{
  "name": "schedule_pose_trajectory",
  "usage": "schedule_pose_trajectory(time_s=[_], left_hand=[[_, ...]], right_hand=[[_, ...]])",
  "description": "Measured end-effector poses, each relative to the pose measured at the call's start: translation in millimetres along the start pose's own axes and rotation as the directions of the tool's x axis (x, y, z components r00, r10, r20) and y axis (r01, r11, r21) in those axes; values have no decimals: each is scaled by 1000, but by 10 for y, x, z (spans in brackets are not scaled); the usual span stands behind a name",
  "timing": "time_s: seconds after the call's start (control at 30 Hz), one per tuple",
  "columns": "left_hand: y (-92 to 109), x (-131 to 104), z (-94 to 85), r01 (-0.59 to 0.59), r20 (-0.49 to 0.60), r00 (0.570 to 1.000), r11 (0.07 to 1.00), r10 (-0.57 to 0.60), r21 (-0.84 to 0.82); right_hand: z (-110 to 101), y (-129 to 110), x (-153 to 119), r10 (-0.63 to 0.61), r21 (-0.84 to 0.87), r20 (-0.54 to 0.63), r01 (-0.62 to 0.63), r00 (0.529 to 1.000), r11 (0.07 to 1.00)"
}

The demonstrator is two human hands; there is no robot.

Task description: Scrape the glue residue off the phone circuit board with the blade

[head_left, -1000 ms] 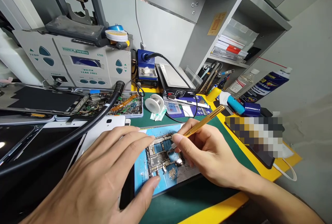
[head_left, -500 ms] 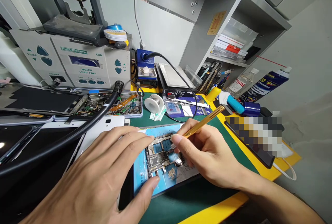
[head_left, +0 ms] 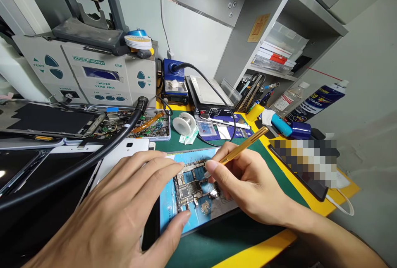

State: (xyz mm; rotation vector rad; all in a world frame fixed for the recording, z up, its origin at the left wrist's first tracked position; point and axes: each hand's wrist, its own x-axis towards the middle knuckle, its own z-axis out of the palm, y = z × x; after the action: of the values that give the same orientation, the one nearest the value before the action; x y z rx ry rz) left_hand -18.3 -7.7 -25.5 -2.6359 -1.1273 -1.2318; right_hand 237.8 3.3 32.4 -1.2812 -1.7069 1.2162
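Note:
A phone circuit board (head_left: pixel 190 188) lies on a blue-topped pad (head_left: pixel 167 195) over the green mat (head_left: pixel 198 251). My left hand (head_left: pixel 124 206) rests along the pad's left side, thumb and fingers apart; its fingertips are at the board's upper left edge, and nothing shows in its grasp. Pinched in my right hand (head_left: pixel 245 181) is a gold-handled tool (head_left: pixel 243 146), slanting down to the board's right part, its tip partly hidden by my fingers. A small pale cluster of bits (head_left: pixel 205 207) sits just below the board.
Behind stand a grey rework station (head_left: pixel 108 73), a solder spool (head_left: pixel 183 124) and a hot plate (head_left: pixel 211 94). A thick black hose (head_left: pixel 102 156) crosses the left side over phones. At the right lie a dark phone (head_left: pixel 297 173), bottles and a spray can (head_left: pixel 322 100).

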Motion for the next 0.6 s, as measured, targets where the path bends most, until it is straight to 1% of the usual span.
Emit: schedule_pose_trajectory(time_s=[0.13, 0.3, 0.6], left_hand=[[14, 8, -10, -16, 6, 1000, 1000, 16, 0], [0, 34, 6, -25, 18, 1000, 1000, 26, -17], [-16, 5, -4, -38, 21, 999, 999, 38, -10]], right_hand=[[-2, 18, 0, 6, 17, -10, -6, 1000, 1000], [5, 20, 5, -22, 25, -14, 22, 1000, 999], [19, 17, 3, -33, 41, -15, 33, 999, 999]])
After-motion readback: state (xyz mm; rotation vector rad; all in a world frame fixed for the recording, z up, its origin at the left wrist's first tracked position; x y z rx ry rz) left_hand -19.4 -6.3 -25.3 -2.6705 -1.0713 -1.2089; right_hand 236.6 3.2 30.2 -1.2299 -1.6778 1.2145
